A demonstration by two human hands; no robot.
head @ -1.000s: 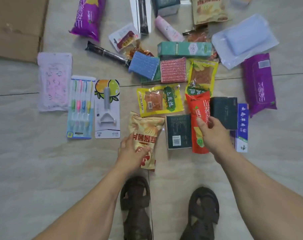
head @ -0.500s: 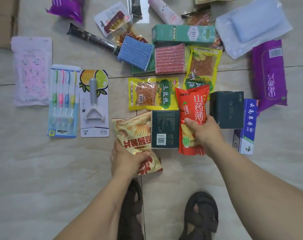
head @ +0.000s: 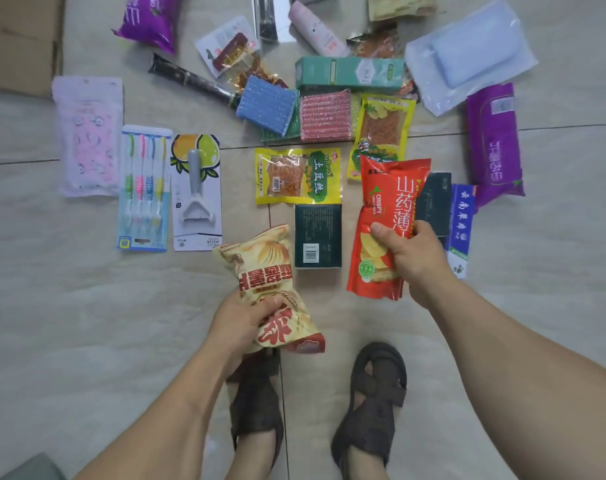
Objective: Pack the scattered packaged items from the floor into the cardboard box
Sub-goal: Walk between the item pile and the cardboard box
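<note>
My left hand (head: 241, 323) grips a beige snack bag (head: 267, 271), lifted off the floor just ahead of my feet. My right hand (head: 410, 252) grips a red crisps bag (head: 384, 202), raised and tilted over a dark box. A flap of the cardboard box (head: 17, 39) shows at the top left corner. Several more packaged items lie scattered on the tiled floor: a dark green box (head: 318, 233), a yellow snack pack (head: 296, 176), a toothbrush pack (head: 144, 188), a peeler card (head: 197, 192) and a pink pouch (head: 88, 136).
Farther out lie two purple tissue packs (head: 495, 143) (head: 149, 20), sponges (head: 294, 110), a green carton (head: 350, 72), a clear bag with a blue pad (head: 471, 53) and a blue-white tube box (head: 462, 226). My sandalled feet (head: 370, 407) stand at the bottom centre.
Both hands closed on their bags and lifted them off the floor; the red bag rose and shifted right, the beige bag came toward me.
</note>
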